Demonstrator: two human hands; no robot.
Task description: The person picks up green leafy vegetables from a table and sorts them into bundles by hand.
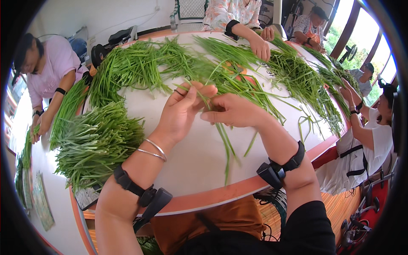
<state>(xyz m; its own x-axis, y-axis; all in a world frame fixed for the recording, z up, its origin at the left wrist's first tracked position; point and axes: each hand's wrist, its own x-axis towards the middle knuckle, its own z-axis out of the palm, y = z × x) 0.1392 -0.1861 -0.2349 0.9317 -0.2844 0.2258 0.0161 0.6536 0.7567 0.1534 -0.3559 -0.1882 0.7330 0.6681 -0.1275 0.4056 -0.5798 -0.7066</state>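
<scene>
My left hand is closed in a pinch, with thin green chive stalks between thumb and fingers. Close beside it, my right hand curls round the same stalks, whose long ends hang down over the white table. Its fingertips are partly hidden behind the thumb. Just beyond both hands lies a loose heap of chives. To my left, a thick pile of chives lies with many pale ends lined up. A single short chive piece rests on the tabletop right of the hanging stalks.
More chives spread across the far left, and another long heap lies to the right. People work around the table: one in pink at left, one in a floral top opposite, one in white at right.
</scene>
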